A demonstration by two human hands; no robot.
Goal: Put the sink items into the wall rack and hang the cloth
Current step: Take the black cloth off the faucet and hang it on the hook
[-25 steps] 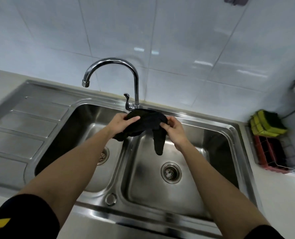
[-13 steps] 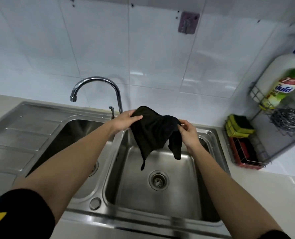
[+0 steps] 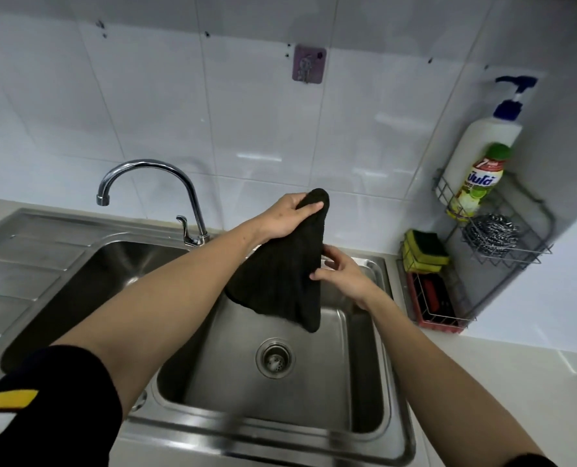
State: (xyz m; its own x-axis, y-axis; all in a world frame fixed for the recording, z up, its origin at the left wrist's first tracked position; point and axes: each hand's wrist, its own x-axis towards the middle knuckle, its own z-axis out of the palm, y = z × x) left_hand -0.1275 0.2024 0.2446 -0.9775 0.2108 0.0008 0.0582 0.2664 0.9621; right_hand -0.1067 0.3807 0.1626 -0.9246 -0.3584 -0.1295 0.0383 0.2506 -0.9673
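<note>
While the left hand (image 3: 282,219) pinches the top corner of the black cloth (image 3: 285,274), its fingers (image 3: 309,207) clenched over a bunched peak of fabric, the right hand (image 3: 342,276) steadies the cloth's right edge lower down with fingers (image 3: 324,274) lightly closed on it. The cloth hangs in a loose triangle above the right basin of the steel sink (image 3: 395,382), its tip well above the drain (image 3: 275,358).

Judging from here, the main risk lies in the reach to the purple wall hook (image 3: 309,64), which sits high on the tiles, well above the raised corner. If the pinch holds only a thick wad, the small hook may not catch it and the cloth could slide off and drop back into the basin. No hanging loop is visible, so I cannot tell whether one exists. Letting go with the lower hand too soon would leave the cloth swinging from one corner.

Beyond the hands, the chrome faucet (image 3: 152,193) curves over the left basin. On the pale table to the right stands a red wire basket (image 3: 432,305) with yellow-green sponges (image 3: 423,247). The wall rack (image 3: 516,254) above it holds a white pump bottle (image 3: 482,143), a green-capped dish soap bottle (image 3: 480,180) and a steel wool scrubber (image 3: 491,232). Both basins look bare of items.
</note>
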